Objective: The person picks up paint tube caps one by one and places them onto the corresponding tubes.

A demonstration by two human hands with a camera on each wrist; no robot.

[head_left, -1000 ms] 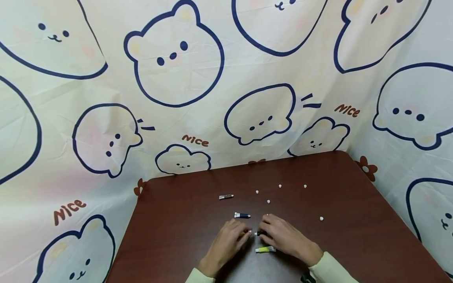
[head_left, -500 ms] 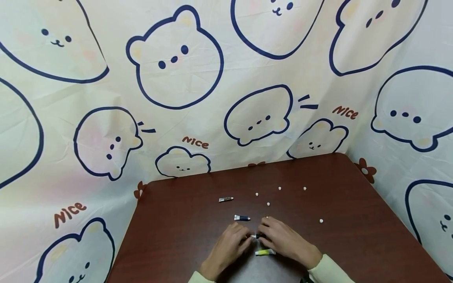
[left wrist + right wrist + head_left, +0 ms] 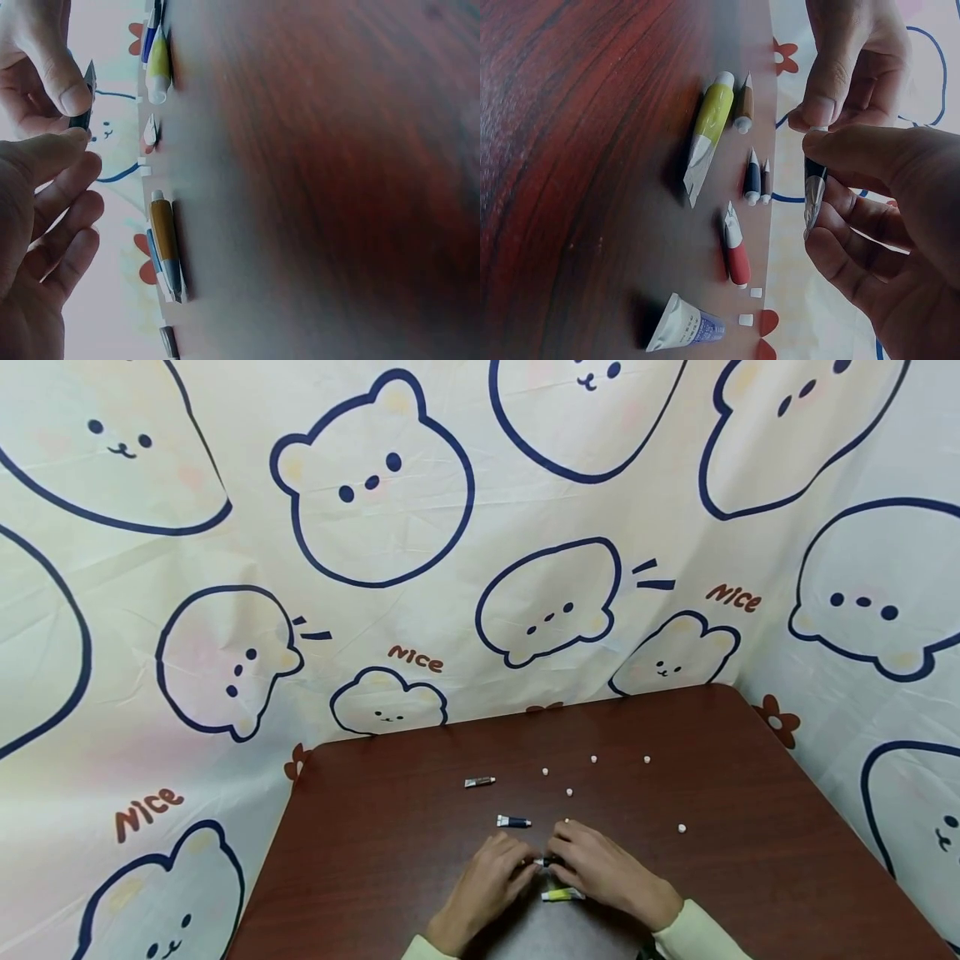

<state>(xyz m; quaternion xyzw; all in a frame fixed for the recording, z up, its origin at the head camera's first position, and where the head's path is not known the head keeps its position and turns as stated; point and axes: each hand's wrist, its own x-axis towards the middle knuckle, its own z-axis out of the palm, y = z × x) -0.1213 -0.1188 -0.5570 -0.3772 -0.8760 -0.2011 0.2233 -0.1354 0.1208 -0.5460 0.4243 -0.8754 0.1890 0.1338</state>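
Observation:
In the head view my right hand (image 3: 600,868) holds a small black paint tube (image 3: 552,862) by its body. The right wrist view shows the tube's (image 3: 816,176) silver crimped end pointing down, along my right fingers. My left hand (image 3: 483,881) meets the tube's other end and pinches a small white cap (image 3: 538,862) there, mostly hidden by the fingertips. Just below the hands lies a yellow-green paint tube (image 3: 561,895). A dark blue tube (image 3: 513,822) is beyond the left fingers, and a brown tube (image 3: 479,782) lies farther back.
Small white caps (image 3: 569,792) are scattered on the brown table (image 3: 390,827), beyond and right of the hands. In the right wrist view lie an ochre tube (image 3: 744,105), a red tube (image 3: 736,255) and a silver-and-violet tube (image 3: 688,326). A cartoon-bear cloth (image 3: 375,527) hangs behind.
A second ago a small gap separated the left fingertips from the black tube's white tip. The left hand has moved right to meet it. Over the last half second the hands barely shift.

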